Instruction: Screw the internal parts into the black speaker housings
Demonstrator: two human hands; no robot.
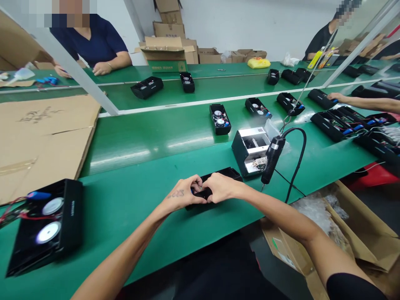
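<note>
A black speaker housing (231, 174) lies on the green bench in front of me, long side towards me. My left hand (184, 193) is closed at its left end, fingers curled over the near wall and into the housing. From the other side, my right hand (221, 187) grips the same wall, thumb and fingers bent. Both hands hide most of the inside, and a bit of blue shows beside the left fingers. An electric screwdriver (273, 158) hangs tip down right of my right hand, before a screw feeder (252, 150).
At left stands an open speaker housing (70, 216) with two round drivers and loose wires, near a cardboard sheet (46, 133). More housings (220, 120) sit on the conveyor beyond. A co-worker's hand (339, 98) touches one at right. An open carton (368, 225) stands below the bench.
</note>
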